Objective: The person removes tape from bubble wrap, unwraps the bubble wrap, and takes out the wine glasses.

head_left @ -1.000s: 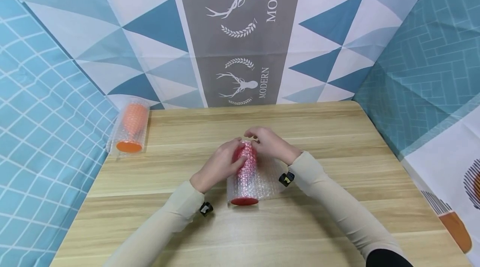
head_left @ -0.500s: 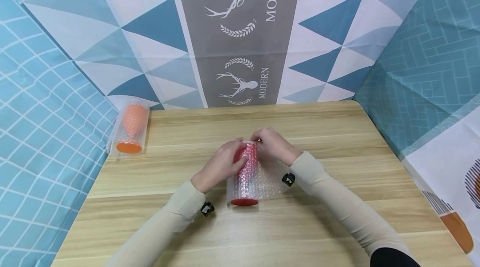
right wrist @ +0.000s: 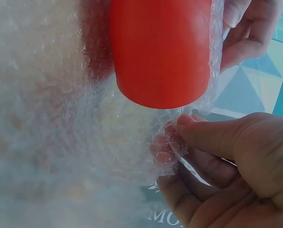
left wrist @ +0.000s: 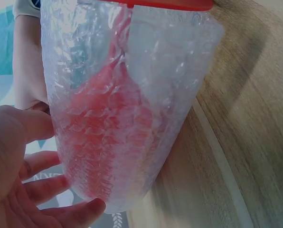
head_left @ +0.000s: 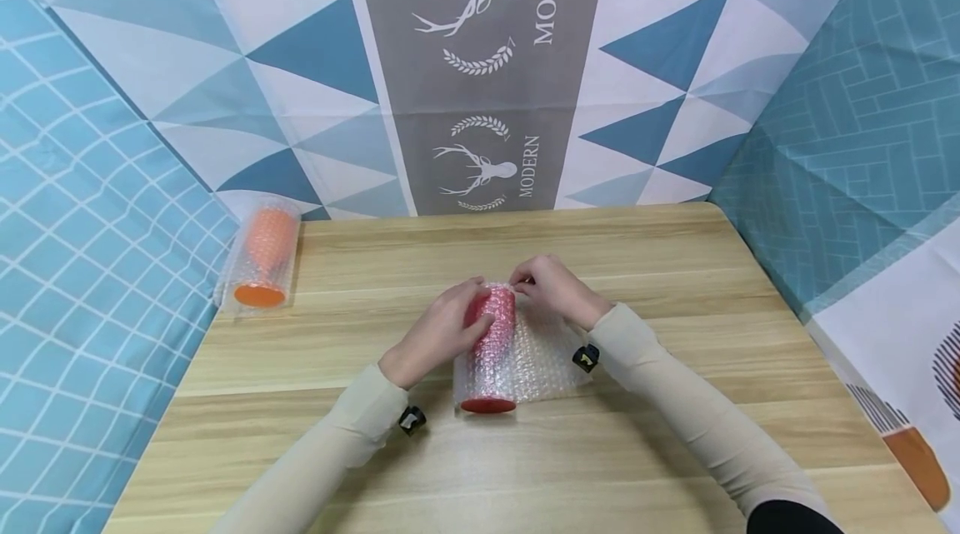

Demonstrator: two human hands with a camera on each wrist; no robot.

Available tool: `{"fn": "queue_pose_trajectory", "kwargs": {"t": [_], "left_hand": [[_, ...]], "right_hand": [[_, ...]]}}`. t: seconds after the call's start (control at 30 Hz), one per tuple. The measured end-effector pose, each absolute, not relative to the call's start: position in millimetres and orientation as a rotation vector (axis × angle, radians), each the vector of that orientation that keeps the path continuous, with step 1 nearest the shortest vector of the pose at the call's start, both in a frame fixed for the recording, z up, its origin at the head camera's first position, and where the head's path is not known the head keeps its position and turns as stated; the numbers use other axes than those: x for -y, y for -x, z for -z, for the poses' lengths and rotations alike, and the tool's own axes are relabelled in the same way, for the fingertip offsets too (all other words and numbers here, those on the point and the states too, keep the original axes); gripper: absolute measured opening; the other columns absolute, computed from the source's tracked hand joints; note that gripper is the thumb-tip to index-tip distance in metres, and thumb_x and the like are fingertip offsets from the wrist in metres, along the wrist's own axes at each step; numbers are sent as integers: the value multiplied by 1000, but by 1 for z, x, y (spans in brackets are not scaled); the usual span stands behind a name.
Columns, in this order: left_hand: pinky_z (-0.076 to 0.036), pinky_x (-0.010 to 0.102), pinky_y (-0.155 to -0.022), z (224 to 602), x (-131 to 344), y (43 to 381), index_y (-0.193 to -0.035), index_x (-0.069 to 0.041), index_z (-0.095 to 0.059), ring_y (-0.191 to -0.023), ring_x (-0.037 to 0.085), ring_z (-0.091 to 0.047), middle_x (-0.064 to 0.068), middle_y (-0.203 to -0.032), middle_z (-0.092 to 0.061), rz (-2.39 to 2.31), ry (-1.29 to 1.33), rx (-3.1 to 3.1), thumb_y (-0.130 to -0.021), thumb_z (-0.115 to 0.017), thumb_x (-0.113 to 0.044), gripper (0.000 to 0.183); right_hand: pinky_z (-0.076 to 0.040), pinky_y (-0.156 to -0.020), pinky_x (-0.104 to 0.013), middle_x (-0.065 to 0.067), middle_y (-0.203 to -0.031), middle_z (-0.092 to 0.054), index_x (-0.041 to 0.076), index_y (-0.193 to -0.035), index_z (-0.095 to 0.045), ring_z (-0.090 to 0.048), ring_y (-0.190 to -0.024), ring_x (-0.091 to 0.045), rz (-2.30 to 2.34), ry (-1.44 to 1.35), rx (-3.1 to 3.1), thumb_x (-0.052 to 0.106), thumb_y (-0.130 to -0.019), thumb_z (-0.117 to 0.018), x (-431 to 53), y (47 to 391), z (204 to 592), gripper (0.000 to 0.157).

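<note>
A red goblet [head_left: 495, 338] lies on its side on the table, its round base [head_left: 488, 406] towards me and its bowl pointing away. Bubble wrap [head_left: 543, 359] is wound round it, and a loose sheet spreads out to the right. My left hand [head_left: 441, 324] holds the wrapped bowl from the left, thumb on top and fingers around the far end. At the far edge of the loose sheet, my right hand [head_left: 553, 288] pinches the wrap between thumb and fingers. In the right wrist view the red bowl [right wrist: 163, 52] shows close beside those fingertips [right wrist: 186, 121].
An orange goblet [head_left: 268, 247], also in bubble wrap, lies at the table's back left corner. The wooden table [head_left: 637, 259] meets a patterned cloth wall [head_left: 480, 84] behind, with blue cloths at both sides.
My right hand has moved a little to the right with the wrap's edge, and more of the loose sheet shows. The left hand and the goblet have stayed nearly still.
</note>
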State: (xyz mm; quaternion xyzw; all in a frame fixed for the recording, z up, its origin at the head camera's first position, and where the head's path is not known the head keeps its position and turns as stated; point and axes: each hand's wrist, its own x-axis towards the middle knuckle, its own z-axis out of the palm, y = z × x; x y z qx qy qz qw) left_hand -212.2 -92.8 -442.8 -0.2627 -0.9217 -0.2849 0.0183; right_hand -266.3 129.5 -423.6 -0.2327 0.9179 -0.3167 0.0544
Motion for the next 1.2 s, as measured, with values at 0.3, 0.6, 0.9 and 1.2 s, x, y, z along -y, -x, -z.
{"fn": "queue_pose_trajectory", "kwargs": {"t": [0.3, 0.6, 0.9, 1.2], "left_hand": [[-40, 44, -119, 446, 95, 212, -135, -3, -60, -142, 34, -50, 20, -152, -53, 877, 823, 2829, -99, -69, -23, 42], [-39, 44, -120, 447, 96, 211, -134, -2, -61, -143, 33, -49, 20, -151, -53, 884, 819, 2818, -99, -69, -22, 41], [-40, 43, -119, 445, 97, 211, -134, -3, -61, -144, 32, -49, 19, -153, -52, 918, 805, 2840, -99, -69, -23, 41], [-39, 44, -119, 440, 100, 211, -136, -5, -62, -146, 34, -46, 21, -156, -48, 869, 873, 2835, -99, -69, -26, 43]], "right_hand": [[-62, -86, -34, -12, -101, -79, 4, -100, -79, -75, -94, -24, 940, 713, -2807, 1, -92, -71, -134, 268, 429, 11], [-63, -86, -34, -14, -101, -78, 3, -101, -78, -75, -94, -26, 947, 719, -2824, 1, -93, -71, -137, 268, 434, 11], [-63, -83, -35, -14, -99, -79, 1, -98, -78, -76, -92, -27, 939, 749, -2862, 1, -94, -70, -141, 269, 438, 9], [-63, -83, -32, -15, -101, -78, 2, -101, -78, -75, -91, -25, 936, 727, -2842, 2, -94, -70, -139, 267, 434, 10]]}}
